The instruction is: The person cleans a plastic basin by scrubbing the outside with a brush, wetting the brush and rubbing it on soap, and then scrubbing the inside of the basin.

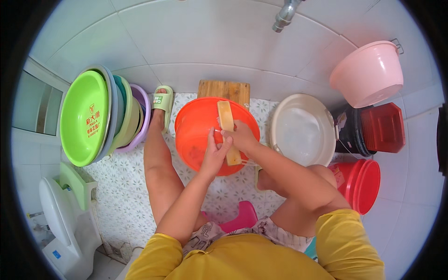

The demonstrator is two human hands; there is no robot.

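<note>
A long yellow-brown scrub brush (226,116) with pale bristles along its edge is held upright over an orange basin (191,128). My right hand (241,136) wraps around its middle from the right. From the left, my left hand (215,155) has its thumb against the brush, its fingers partly curled at the bristle side. A thin pale strand shows by those fingertips; what it is I cannot make out. Both hands meet at the brush's centre and cover part of it. The basin stands on the tiled floor between my feet.
A wooden stool (224,88) stands behind the orange basin. To the right are a cream basin (303,135), a hanging pink basin (368,74) and red buckets (366,186). Stacked basins (84,119) lean at the left, above a toilet (58,210). A metal tap (285,16) juts from the wall.
</note>
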